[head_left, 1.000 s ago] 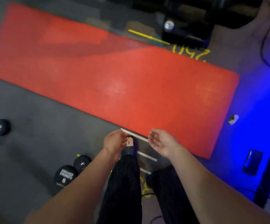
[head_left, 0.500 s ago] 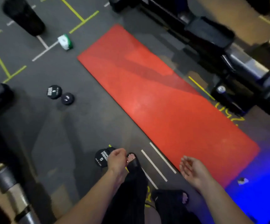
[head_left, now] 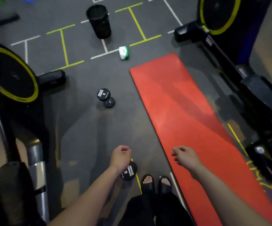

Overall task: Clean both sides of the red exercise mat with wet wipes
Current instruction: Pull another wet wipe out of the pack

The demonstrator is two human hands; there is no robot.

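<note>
Both hands empty, loosely curled: left hand, right hand. Wipes pack far ahead. Fetch first, then wipe red mat lengthwise.

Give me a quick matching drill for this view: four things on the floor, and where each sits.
Things:
1. mat
2. wipes pack
3. black cylinder
4. dumbbell

Places:
A. upright, farthest from the feet
B. just beyond the mat's far end
C. flat on the floor, right of the feet
D. mid-floor, left of the mat

Pairs: 1-C, 2-B, 3-A, 4-D
</note>
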